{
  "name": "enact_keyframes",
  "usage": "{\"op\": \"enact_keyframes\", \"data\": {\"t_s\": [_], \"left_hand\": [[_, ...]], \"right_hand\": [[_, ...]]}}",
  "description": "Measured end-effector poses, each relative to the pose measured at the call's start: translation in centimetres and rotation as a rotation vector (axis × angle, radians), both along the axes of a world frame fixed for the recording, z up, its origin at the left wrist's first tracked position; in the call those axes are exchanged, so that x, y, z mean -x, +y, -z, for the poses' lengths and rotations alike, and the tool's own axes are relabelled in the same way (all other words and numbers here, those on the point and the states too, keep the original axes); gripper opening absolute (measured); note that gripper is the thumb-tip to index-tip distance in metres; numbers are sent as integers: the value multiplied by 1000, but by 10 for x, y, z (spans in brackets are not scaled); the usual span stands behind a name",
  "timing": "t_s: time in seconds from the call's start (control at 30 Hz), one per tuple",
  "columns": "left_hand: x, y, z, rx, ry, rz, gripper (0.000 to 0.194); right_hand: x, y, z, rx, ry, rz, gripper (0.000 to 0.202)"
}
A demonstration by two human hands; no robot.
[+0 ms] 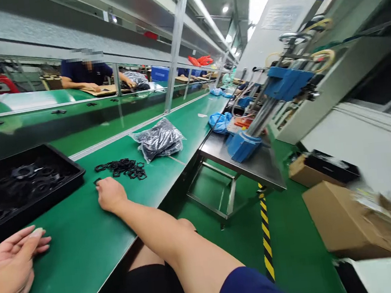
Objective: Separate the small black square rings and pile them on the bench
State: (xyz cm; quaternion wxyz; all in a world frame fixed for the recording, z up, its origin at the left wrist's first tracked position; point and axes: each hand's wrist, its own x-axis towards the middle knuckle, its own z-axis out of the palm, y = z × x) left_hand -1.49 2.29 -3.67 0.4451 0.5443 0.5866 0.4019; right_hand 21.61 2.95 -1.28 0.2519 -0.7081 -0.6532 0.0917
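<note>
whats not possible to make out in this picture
All in the head view:
Dark piece: shape mostly hidden by the right hand.
Black tray: left end cut off by the picture's edge.
Clear bag: contents obscured by glare and creases.
Wall sheet: writing too small and blurred.

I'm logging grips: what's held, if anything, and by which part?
Right hand seems to pinch a small black piece, exact spot hidden; left hand, nothing visible.

Black ring-like parts (125,167) lie loosely heaped on the green table (70,257)
</note>
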Motion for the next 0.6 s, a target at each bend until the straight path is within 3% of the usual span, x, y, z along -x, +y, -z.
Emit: {"op": "enact_keyframes", "data": {"t_s": [0.1,0.2,0.27,0.4,0.5,0.6], "left_hand": [[-12,-26,-19,-63,-180,-119,41],[-17,-49,-29,-74,-120,-98,48],[-10,-64,-31,-98,-7,-7,44],[29,-98,-37,-274,408,65,28],[71,-113,-48,-325,739,-18,28],[111,-115,-57,-267,1024,-107,41]], "right_hand": [[-1,-8,-9,-48,131,46,27],[-4,-12,-12,-79,252,60,25],[-6,-9,-7,-68,327,49,31],[-10,-6,6,-115,501,44,32],[-11,-6,10,-148,553,42,33],[-12,-6,10,-159,556,39,35]]}}
